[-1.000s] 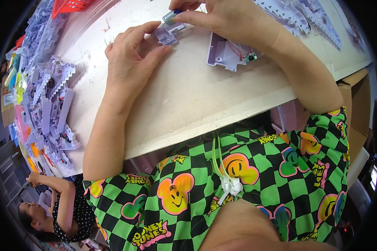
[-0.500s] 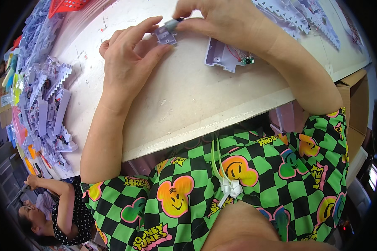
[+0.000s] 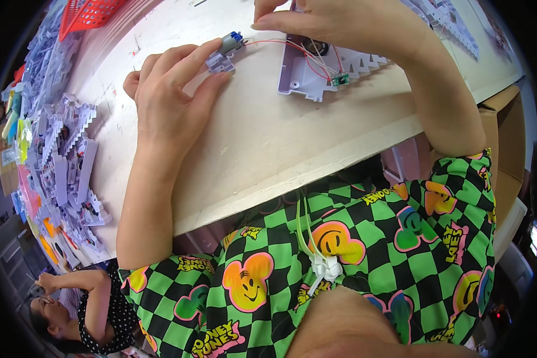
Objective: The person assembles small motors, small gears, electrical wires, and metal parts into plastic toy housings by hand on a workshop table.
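My left hand (image 3: 174, 89) pinches a small light-purple plastic bracket (image 3: 221, 63) between thumb and fingers above the table. Against the bracket sits a small grey motor (image 3: 230, 42) with a blue end cap. Thin red and white wires (image 3: 271, 41) run from the motor to a light-purple plastic housing (image 3: 292, 82). On the housing's near side lies a small green circuit board (image 3: 340, 79), and a dark round part (image 3: 317, 48) shows inside it. My right hand (image 3: 346, 22) hovers over the housing, thumb and forefinger slightly apart, nothing visible between them; the upper frame edge cuts off some fingers.
Piles of light-purple plastic parts (image 3: 65, 152) cover the table's left side. A red plastic basket (image 3: 89, 17) stands at the far left. More toothed housings (image 3: 447, 27) lie at the far right. A cardboard box (image 3: 501, 131) stands beyond the right edge. Another person (image 3: 95, 304) works at lower left.
My right hand has come off the motor and moved slightly right. My left hand has shifted left with the bracket and motor. More of the housing and its wires now shows.
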